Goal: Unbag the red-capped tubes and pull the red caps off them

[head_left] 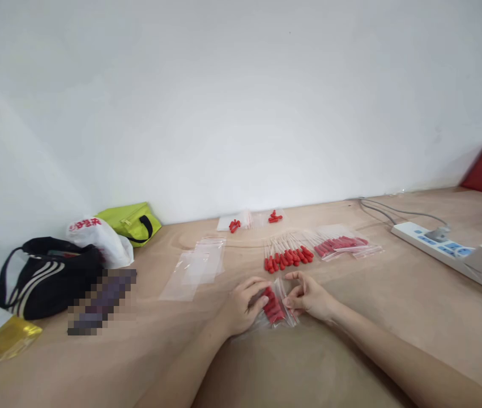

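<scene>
Between my hands, near the front of the table, is a clear zip bag (290, 311) with red-tipped pieces (273, 306) inside. My left hand (243, 306) grips the bag on its left side, fingers and thumb over the red tips. My right hand (308, 296) pinches the bag's zip edge on the right. Just beyond them lies a fanned row of thin pale sticks with red tips (287, 259). To its right, a filled clear bag (342, 245) holds more red-tipped sticks.
Flat clear zip bags (200, 263) lie left of the sticks. Small red pieces (234, 226) rest on bags by the wall. A black bag (54, 277), white plastic bag (105, 241) and lime pouch (132, 222) stand left. A power strip (431, 243) with cables is right.
</scene>
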Available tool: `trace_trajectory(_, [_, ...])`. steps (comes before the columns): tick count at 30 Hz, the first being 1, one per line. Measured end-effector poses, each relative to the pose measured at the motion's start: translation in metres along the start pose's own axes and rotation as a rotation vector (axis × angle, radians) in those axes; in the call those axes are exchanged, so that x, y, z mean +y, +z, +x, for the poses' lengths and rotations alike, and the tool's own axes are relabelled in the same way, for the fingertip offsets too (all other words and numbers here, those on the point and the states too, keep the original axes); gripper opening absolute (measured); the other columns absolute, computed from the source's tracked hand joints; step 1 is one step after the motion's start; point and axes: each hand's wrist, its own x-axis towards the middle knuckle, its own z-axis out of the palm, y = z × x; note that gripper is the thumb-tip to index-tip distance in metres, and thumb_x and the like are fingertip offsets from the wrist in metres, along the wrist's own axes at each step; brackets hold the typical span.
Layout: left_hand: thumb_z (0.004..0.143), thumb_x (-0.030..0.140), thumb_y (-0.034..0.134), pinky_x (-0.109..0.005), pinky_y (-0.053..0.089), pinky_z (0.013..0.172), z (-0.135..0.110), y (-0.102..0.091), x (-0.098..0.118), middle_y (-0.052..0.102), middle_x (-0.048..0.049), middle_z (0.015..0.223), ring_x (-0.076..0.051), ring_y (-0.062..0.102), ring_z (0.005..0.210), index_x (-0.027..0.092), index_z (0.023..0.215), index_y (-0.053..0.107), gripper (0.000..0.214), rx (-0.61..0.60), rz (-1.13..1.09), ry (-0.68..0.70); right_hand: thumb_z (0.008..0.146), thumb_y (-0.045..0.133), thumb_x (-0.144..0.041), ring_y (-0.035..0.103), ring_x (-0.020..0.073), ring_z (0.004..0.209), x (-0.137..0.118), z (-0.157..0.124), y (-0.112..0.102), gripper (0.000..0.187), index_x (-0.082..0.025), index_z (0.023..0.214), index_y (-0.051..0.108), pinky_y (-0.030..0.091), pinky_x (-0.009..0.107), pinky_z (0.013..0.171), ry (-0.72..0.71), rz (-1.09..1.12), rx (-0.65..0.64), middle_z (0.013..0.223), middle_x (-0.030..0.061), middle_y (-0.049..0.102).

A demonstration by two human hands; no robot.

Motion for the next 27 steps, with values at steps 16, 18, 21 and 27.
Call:
trace_trajectory(16, [0.087, 0.017, 0.035, -0.025, 0.048, 0.073, 0.032, 0.020, -0.009, 0.064, -0.0062, 0.092, -0.013, 0.058, 0.083, 0.017, 0.082, 0.064, 0.029, 0.084, 0.269, 0.399, 0.044, 0.078, -0.044, 0.048, 0.0070, 0.041, -0.002, -0.004, 0.001, 0.067, -0.022, 0.090, 0.034, 0.041, 0.021, 0.045, -0.108, -0.009, -0.085, 0.048, -0.0120, 0.052])
trace_trajectory(18, [0.086, 0.017, 0.034, -0.025, 0.047, 0.072, 0.033, 0.019, -0.008, 0.064, -0.0058, 0.088, -0.013, 0.058, 0.081, 0.017, 0.079, 0.063, 0.030, 0.087, 0.294, 0.403, 0.048, 0.076, -0.045, 0.045, 0.0056, 0.041, -0.003, -0.005, 0.000, 0.061, -0.022, 0.088, 0.036, 0.040, 0.020, 0.045, -0.140, -0.009, -0.120, 0.048, -0.0124, 0.050])
trace_trajectory(21, [0.087, 0.016, 0.032, -0.024, 0.047, 0.069, 0.033, 0.019, -0.006, 0.063, -0.0058, 0.083, -0.013, 0.057, 0.077, 0.017, 0.076, 0.063, 0.033, 0.102, 0.321, 0.392, 0.057, 0.070, -0.047, 0.045, 0.0055, 0.045, -0.003, -0.004, -0.002, 0.050, -0.021, 0.089, 0.041, 0.042, 0.021, 0.047, -0.156, -0.049, -0.155, 0.052, -0.0112, 0.047])
trace_trajectory(27, [0.086, 0.015, 0.033, -0.022, 0.045, 0.066, 0.031, 0.019, -0.006, 0.061, -0.0055, 0.081, -0.012, 0.057, 0.074, 0.016, 0.075, 0.061, 0.031, 0.101, 0.323, 0.361, 0.080, 0.048, -0.031, 0.052, 0.0109, 0.065, 0.001, -0.003, -0.010, 0.020, -0.019, 0.094, 0.055, 0.045, 0.027, 0.062, -0.496, -0.500, -0.068, 0.074, 0.0003, 0.053])
